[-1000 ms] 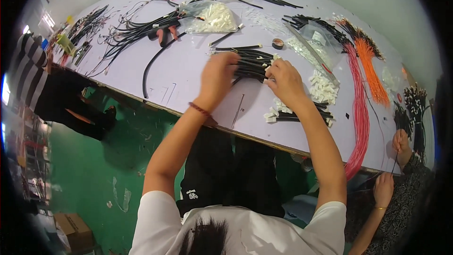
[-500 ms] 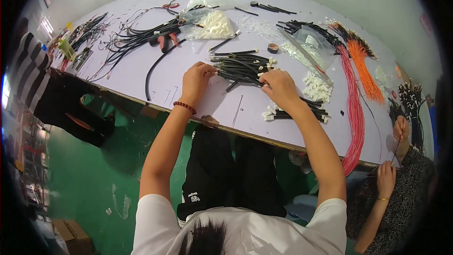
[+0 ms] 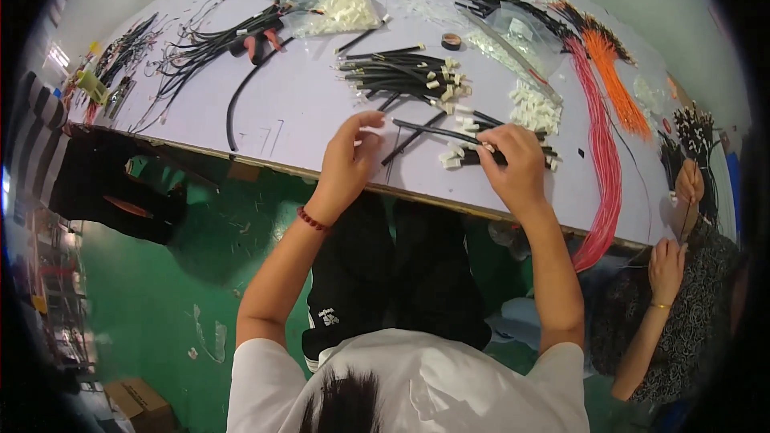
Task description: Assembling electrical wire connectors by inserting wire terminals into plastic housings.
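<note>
My right hand (image 3: 515,167) pinches a short black sleeved cable (image 3: 429,129) near its right end, over the near part of the table. The cable's free end points left toward my left hand (image 3: 347,159), which holds nothing, its fingers curved and apart. Behind them lies a pile of black sleeved cables (image 3: 389,76) with white connectors on their right ends. A smaller bunch of such cables (image 3: 473,157) sits beneath and beside my right hand, partly hidden by it. Another single cable (image 3: 411,143) lies slantwise below the held one.
White connectors (image 3: 536,108) are heaped beyond my right hand, near a steel ruler (image 3: 513,56) and a tape roll (image 3: 451,42). Pink wires (image 3: 597,160) hang over the edge. Farther left are a bag of white pieces (image 3: 345,12) and a glue gun (image 3: 255,46). A co-worker's hands (image 3: 667,273) are at right.
Both hands have come nearer, away from the cable pile, and the right has moved rightward with one cable. The left hand has left the pile and spread its fingers. The view has shifted slightly.
</note>
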{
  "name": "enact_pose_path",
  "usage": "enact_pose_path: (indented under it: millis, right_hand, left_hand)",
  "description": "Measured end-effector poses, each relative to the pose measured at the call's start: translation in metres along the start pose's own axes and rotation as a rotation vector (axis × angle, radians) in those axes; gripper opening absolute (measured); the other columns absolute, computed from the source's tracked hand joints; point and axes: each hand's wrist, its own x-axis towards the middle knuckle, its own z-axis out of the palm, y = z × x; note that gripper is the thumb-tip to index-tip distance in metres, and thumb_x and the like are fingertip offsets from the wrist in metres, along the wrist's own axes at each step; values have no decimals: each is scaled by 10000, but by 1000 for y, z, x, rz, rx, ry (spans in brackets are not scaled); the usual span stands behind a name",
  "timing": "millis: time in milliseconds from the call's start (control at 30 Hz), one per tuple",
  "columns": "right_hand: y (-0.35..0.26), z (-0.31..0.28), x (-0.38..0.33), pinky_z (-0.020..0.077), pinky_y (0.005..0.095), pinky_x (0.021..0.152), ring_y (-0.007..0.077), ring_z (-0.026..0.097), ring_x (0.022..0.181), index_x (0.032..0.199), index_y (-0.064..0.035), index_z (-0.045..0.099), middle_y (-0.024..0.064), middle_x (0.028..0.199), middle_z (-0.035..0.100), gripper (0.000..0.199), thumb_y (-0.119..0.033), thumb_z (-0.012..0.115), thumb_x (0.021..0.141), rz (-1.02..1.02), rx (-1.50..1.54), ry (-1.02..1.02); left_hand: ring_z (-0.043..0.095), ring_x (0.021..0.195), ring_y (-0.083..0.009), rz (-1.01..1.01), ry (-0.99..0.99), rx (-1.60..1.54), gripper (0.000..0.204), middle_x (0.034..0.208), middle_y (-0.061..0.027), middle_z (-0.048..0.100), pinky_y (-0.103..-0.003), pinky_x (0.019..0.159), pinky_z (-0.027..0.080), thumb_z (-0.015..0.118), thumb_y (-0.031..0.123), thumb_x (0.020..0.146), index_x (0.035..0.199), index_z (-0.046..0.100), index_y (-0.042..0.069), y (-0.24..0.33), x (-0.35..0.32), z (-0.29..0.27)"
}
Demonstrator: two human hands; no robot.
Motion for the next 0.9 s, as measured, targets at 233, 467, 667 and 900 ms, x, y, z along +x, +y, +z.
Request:
enact_pose_path:
  millis: [233, 467, 667, 900]
  right_hand:
    - [8, -8, -13, 465, 294, 688, 214, 579, 739, 890, -17, 631, 92, 821, 592, 156, 10, 691, 748, 155, 75, 88]
    - [-18, -40, -62, 428, 263, 736, 159, 539, 783, 885, 32, 604, 79, 860, 566, 158, 60, 672, 746, 346, 262, 144]
    - [-55, -52, -111, 409, 246, 770, 131, 525, 828, 888, 25, 595, 51, 893, 556, 134, 34, 656, 769, 637, 541, 171]
    - [-86, -44, -168, 428, 230, 725, 104, 547, 766, 887, 15, 613, 30, 830, 576, 126, 19, 616, 761, 1161, 1013, 78]
  left_hand:
    - [591, 792, -262, 452, 60, 721, 149, 916, -52, 611, -356, 689, 497, 699, 72, 725, 851, 623, 95, 19, -15, 13]
    - [601, 847, -239, 568, 151, 994, 237, 975, -73, 620, -350, 735, 494, 669, -1, 744, 967, 639, 73, 11, 17, -13]
    - [580, 822, -107, -40, -167, -343, 332, 988, -53, 615, -240, 755, 492, 637, 6, 859, 1184, 569, 2, 42, -38, 37]
    - [607, 752, -121, -128, -153, -517, 142, 926, -74, 656, -265, 706, 515, 631, 80, 890, 995, 659, -12, 33, -77, 53]
